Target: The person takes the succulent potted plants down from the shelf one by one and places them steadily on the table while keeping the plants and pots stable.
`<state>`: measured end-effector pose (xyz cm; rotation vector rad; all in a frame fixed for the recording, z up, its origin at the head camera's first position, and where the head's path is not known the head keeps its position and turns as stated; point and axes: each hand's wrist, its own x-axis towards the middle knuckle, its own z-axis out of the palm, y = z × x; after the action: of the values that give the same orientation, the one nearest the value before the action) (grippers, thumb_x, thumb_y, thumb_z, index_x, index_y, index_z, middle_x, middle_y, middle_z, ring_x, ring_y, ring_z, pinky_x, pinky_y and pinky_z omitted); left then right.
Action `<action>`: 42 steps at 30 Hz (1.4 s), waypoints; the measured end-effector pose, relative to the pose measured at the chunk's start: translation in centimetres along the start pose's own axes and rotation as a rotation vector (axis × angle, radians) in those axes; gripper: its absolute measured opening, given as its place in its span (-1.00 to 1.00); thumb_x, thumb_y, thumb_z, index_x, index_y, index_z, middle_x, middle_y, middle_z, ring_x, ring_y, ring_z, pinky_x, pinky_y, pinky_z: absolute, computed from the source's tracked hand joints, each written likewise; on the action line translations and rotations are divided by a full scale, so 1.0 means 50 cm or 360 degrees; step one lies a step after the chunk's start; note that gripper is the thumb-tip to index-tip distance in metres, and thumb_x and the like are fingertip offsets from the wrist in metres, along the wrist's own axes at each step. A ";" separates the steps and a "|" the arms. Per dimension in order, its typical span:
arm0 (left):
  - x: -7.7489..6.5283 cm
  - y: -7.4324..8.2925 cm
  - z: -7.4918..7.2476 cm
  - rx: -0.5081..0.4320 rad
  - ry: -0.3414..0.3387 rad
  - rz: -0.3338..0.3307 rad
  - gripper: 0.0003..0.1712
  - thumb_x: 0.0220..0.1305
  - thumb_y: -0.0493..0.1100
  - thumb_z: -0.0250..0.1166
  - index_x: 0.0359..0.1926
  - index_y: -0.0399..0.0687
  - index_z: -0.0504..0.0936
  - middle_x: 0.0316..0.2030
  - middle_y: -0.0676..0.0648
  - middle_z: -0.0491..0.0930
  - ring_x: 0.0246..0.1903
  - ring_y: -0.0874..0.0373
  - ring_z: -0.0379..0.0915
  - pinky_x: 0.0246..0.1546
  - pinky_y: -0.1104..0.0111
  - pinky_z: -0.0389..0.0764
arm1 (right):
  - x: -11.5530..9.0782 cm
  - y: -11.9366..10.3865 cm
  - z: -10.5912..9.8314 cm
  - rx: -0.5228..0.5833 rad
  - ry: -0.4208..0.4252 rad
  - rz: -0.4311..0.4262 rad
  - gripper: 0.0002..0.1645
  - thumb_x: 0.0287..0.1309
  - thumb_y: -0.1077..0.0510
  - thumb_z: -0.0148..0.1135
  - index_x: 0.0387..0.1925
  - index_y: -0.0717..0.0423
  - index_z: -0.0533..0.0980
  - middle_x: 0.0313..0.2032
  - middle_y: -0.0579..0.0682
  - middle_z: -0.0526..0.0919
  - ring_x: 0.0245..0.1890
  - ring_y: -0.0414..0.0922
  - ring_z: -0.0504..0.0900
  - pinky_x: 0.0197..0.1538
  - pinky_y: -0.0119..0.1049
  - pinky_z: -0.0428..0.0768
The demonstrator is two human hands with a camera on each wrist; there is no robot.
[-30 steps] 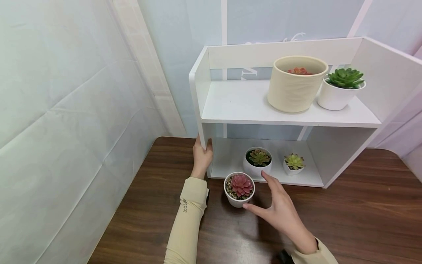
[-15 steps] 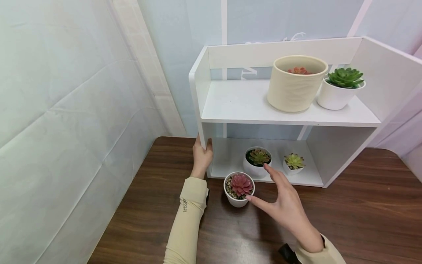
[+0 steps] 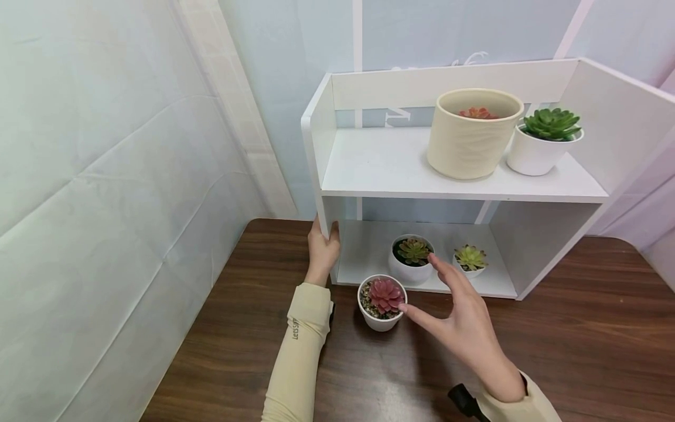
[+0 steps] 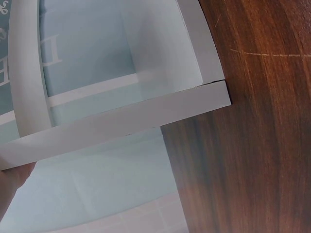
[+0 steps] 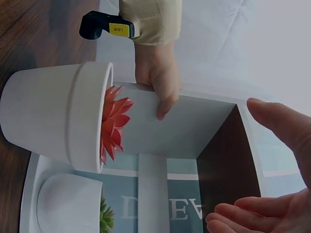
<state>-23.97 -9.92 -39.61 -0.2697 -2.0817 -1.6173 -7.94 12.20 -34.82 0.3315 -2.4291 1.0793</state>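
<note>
My left hand [image 3: 324, 252] grips the left side panel of a white two-tier shelf [image 3: 464, 193], thumb on the inner face; its other fingers are mostly hidden behind the panel. A white pot with a pinkish-red succulent [image 3: 384, 302] stands upright on the table just before the shelf. Beside that pot, my right hand [image 3: 466, 328] is held with thumb and fingers spread and nothing between them; its thumb tip overlaps the pot's rim in the head view. In the right wrist view the pot [image 5: 43, 111] shows at left, apart from the right hand [image 5: 277, 194].
On the lower board sit a white pot with a green succulent [image 3: 411, 264] and a small one with a yellow-green succulent [image 3: 470, 261]. Up top are a large cream pot [image 3: 469, 146] and a white pot with a bright green succulent [image 3: 540, 152]. Dark wooden table [image 3: 232, 328] below.
The right hand has shifted slightly right and away from me, its fingers passing up beside the lower pots. The left hand, the shelf and the pots stay in place.
</note>
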 end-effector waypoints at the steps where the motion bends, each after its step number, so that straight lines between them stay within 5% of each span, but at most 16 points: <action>1: 0.000 0.000 0.000 0.0003 0.0001 0.0000 -0.53 0.37 -0.37 0.03 0.28 -0.30 0.33 0.12 -0.35 0.47 0.18 -0.23 0.40 0.13 -0.09 0.45 | 0.000 0.000 -0.001 0.0005 0.0014 -0.0004 0.08 -0.33 0.07 0.62 0.31 0.13 0.33 0.22 0.17 0.45 0.08 0.18 0.54 0.05 0.14 0.43; 11: 0.001 -0.003 0.001 -0.0006 0.0016 0.0003 -0.54 0.36 -0.38 0.04 0.27 -0.33 0.34 0.11 -0.38 0.47 0.16 -0.32 0.39 0.14 -0.11 0.43 | 0.010 -0.005 -0.010 0.0034 0.0177 -0.0026 0.03 -0.38 0.17 0.64 0.27 0.13 0.39 0.18 0.07 0.53 0.08 0.01 0.55 0.18 -0.74 0.21; 22: 0.000 -0.001 0.000 -0.0009 0.0006 0.0008 -0.53 0.36 -0.37 0.03 0.28 -0.37 0.32 0.12 -0.42 0.45 0.17 -0.28 0.39 0.13 -0.11 0.44 | 0.029 -0.020 -0.027 0.0136 0.0287 -0.0042 0.01 -0.37 0.27 0.62 0.26 0.14 0.40 0.14 0.08 0.55 0.07 -0.45 0.43 0.16 -0.69 0.30; 42: -0.001 -0.001 -0.002 -0.0013 0.0004 0.0032 -0.54 0.36 -0.38 0.04 0.26 -0.31 0.35 0.11 -0.37 0.47 0.16 -0.34 0.37 0.13 -0.12 0.43 | 0.050 -0.031 -0.051 0.0276 0.0439 -0.0117 0.04 -0.40 0.43 0.58 0.28 0.16 0.39 0.13 0.12 0.55 0.07 -0.50 0.47 0.18 -0.63 0.36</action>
<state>-23.90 -10.00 -39.64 -0.2904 -2.0646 -1.6137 -8.72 13.00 -31.09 0.3034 -2.0727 1.2192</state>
